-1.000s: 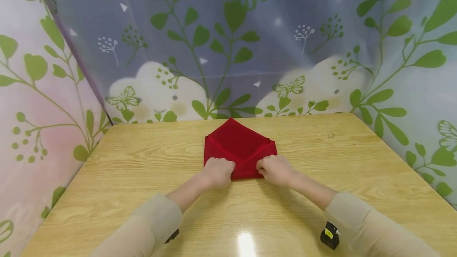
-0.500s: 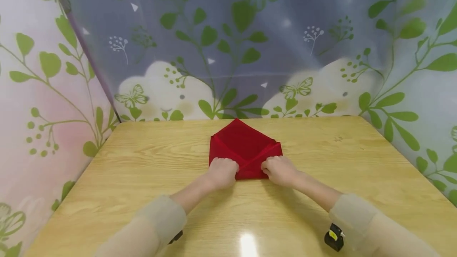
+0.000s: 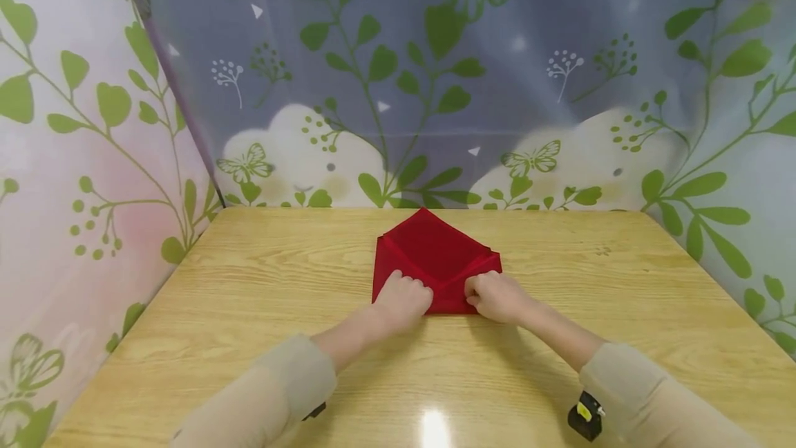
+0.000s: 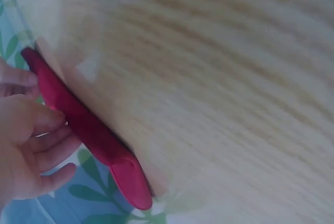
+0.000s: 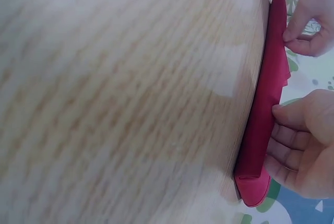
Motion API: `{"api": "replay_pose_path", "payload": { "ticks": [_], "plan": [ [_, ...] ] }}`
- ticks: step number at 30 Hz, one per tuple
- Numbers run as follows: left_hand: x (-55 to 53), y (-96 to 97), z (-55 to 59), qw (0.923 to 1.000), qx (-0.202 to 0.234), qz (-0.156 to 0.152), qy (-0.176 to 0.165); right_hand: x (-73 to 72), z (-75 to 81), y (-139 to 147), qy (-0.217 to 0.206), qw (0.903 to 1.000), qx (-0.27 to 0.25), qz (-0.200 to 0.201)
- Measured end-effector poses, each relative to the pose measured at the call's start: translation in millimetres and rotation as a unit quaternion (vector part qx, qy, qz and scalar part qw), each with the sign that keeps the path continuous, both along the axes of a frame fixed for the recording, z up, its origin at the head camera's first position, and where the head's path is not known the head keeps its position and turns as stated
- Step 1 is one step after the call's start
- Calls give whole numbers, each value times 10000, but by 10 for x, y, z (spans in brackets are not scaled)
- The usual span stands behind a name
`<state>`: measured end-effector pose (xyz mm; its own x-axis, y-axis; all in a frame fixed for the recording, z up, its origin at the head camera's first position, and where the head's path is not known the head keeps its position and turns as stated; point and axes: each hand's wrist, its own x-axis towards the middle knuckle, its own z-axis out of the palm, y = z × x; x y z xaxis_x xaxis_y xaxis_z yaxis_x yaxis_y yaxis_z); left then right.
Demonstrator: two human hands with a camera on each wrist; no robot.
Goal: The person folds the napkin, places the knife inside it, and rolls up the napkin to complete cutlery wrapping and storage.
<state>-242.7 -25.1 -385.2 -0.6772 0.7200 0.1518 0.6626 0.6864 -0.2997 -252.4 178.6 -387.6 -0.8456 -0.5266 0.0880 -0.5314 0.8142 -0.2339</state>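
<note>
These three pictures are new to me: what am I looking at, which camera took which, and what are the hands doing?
No machine here: a person works with two bare hands. The wide picture comes from a camera on the head, looking down at a light wooden table walled by leaf-patterned sheets. On the table lies a folded dark red cloth napkin, pointed at its far end. The left hand and right hand rest on its near edge, fingers curled onto the fabric. The other two pictures come from cameras on each wrist, seen sideways and blurred: each shows the napkin edge-on against the table, with fingers touching it. Whether they pinch or only press is unclear.
</note>
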Motion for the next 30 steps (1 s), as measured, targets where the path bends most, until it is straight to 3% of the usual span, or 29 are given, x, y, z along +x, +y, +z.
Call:
{"api": "replay_pose_path", "payload": {
  "ticks": [4,8,14,17,22,30],
  "plan": [
    [67,-1,-32,9961,-417,-330,700,1,2,-3,-48,9999,-3,-93],
    [95,1,-55,9937,-570,-384,884,9,-4,-9,221,9997,22,-58],
    [85,-8,-106,9919,-644,-490,974,38,-45,-32,1187,9917,464,164],
    [66,-18,-119,9921,-603,-507,981,42,-61,-44,1372,9884,625,171],
    [56,-26,-117,9934,-459,-552,890,60,-53,-15,1314,9897,525,205],
    [11,-34,-112,9987,-146,-454,166,61,-88,27,1407,9836,895,681]
  ]
}}
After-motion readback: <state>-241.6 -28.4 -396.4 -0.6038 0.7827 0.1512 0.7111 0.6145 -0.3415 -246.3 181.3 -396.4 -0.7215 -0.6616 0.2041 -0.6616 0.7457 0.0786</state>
